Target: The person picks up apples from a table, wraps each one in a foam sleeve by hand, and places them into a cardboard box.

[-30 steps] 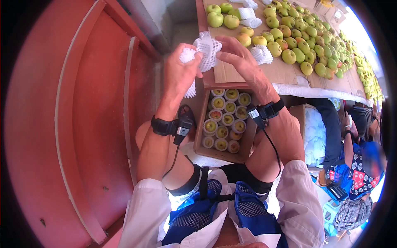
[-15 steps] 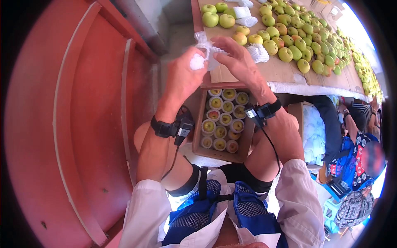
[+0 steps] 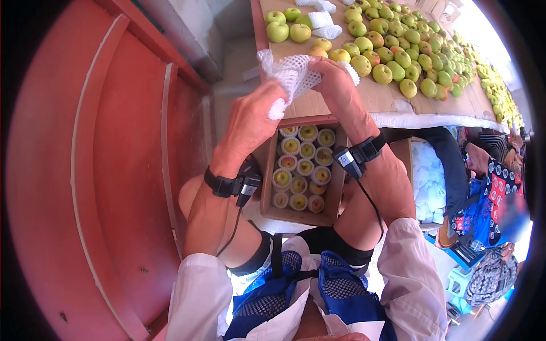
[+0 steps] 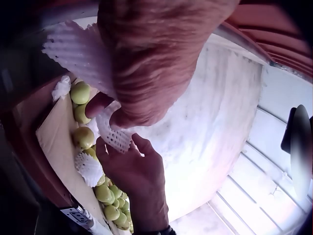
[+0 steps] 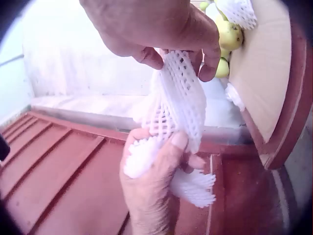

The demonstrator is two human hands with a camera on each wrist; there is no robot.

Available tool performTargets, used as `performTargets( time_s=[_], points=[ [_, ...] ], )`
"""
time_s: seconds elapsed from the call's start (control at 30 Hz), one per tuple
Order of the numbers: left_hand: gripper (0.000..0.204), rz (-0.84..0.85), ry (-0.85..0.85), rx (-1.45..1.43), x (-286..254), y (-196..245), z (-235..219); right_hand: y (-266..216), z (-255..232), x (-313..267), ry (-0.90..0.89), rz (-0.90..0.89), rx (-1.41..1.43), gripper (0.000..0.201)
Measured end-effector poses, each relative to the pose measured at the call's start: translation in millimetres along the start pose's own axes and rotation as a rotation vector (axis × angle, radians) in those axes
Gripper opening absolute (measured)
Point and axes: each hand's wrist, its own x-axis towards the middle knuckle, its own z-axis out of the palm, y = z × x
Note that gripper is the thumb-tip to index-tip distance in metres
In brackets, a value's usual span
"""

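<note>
A white foam fruit net point(image 3: 294, 75) spans between both hands above the table's near left corner. My left hand point(image 3: 259, 116) grips its lower end, thumb pressed on the mesh in the right wrist view. Bunched in that same palm is more white foam netting point(image 5: 142, 157), with a frilled end point(image 5: 198, 188) hanging out below the fingers. My right hand point(image 3: 334, 82) pinches the net's upper end between thumb and fingers. Beyond the hands, green-yellow apples point(image 3: 392, 57) lie loose on the cardboard-covered table point(image 3: 381, 101).
Below the hands, between the knees, a cardboard box point(image 3: 333, 219) holds several apples in foam nets. Another box with white material point(image 3: 427, 182) stands to the right. Red metal panels point(image 3: 114, 170) rise at the left. Another person point(image 3: 503, 187) is at the far right.
The foam net, bunched up half a second ago, is now stretched between both hands. The left hand has turned with its back more to the head camera. The head view has shifted slightly.
</note>
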Motion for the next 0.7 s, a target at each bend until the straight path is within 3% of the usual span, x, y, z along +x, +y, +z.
performTargets(
  time_s=[0.1,0.17,0.27,0.3,0.4,0.47,0.57,0.7],
  points=[
    [0.025,-0.050,0.096,0.012,3.4,6.1,0.7,0.9,-1.2,4.2,-0.036,0.092,0.219,0.019],
    [0.024,-0.117,0.075,-0.078,2.1,-2.7,5.2,-0.6,-0.5,1.2,-0.068,0.110,0.298,0.017],
    [0.020,-0.324,0.049,-0.336,4.8,4.7,2.3,-6.6,3.5,-3.5,-0.014,0.091,0.221,0.020],
    [0.018,-0.412,0.040,-0.443,5.7,8.6,0.1,-5.7,2.8,-3.9,-0.011,0.064,0.154,0.021],
    [0.017,-0.458,0.079,-0.683,8.9,8.1,-0.3,-4.0,-3.1,-6.1,0.013,-0.049,-0.127,0.029],
    [0.017,-0.496,0.099,-0.643,10.6,5.5,-2.2,-4.8,-3.1,-7.7,0.049,-0.167,-0.416,0.035],
    [0.018,-0.501,0.136,-0.572,10.0,-3.6,-1.4,-10.8,2.7,-14.2,0.121,-0.211,-0.588,0.042],
    [0.017,-0.494,0.120,-0.442,9.1,0.5,-4.1,-7.6,-3.9,-12.7,-0.030,-0.328,-0.781,0.052]
  ],
)
